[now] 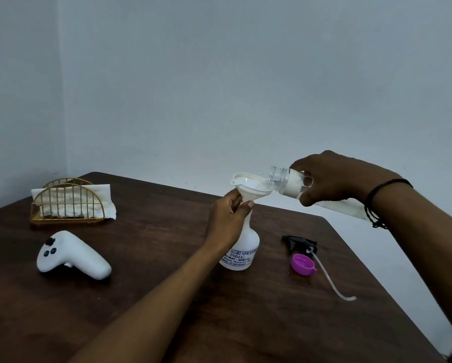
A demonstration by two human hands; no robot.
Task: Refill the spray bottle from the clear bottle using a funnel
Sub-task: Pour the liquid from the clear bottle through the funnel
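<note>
Left hand: my left hand (pixel 228 217) grips the neck of the spray bottle just under the funnel, fingers (pixel 248 204) curled round it.
Right hand: my right hand (pixel 332 176) holds the clear bottle, fingers and thumb wrapped round its body; a dark thread band sits on that wrist.
Spray bottle: the white spray bottle (pixel 247 247) stands upright on the table, near the middle, its printed label facing me.
Funnel: the white funnel (pixel 248 186) sits in the spray bottle's mouth, slightly tilted, with whitish liquid showing in its cone.
Clear bottle: the clear bottle (pixel 285 179) is tipped nearly flat, its open mouth over the funnel's right rim; I see white liquid inside it and running into the funnel.
Trigger head: the black trigger head (pixel 299 243) lies on the table right of the spray bottle, its thin tube trailing toward me.
Cap: a purple cap (pixel 303 264) lies open side up, just beside the trigger head.
Controller: a white controller (pixel 71 255) lies to the left, well apart.
Napkin holder: a gold wire napkin holder (pixel 67 205) with white napkins stands at the far left.
Table: dark wooden table (pixel 167 258).
</note>
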